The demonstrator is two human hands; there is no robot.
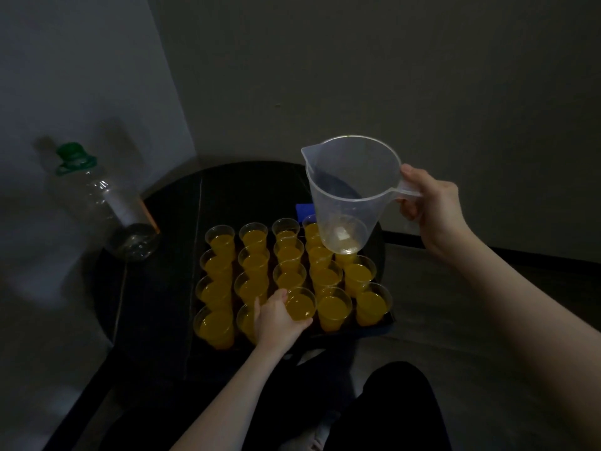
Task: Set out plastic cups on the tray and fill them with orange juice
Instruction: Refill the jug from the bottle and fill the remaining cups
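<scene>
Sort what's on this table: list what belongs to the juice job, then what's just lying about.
Job: filled cups, tray, clear jug held by right hand, front cup held by left hand.
Lying about: empty green-capped bottle, blue object behind the cups.

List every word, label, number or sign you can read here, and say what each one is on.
None can be read.
Bottle: it has a pale label band, too dim and blurred to read.
Measuring jug, held by the right hand: no readable scale marks show.
Cups, one held by the left hand: plain, no print visible.
</scene>
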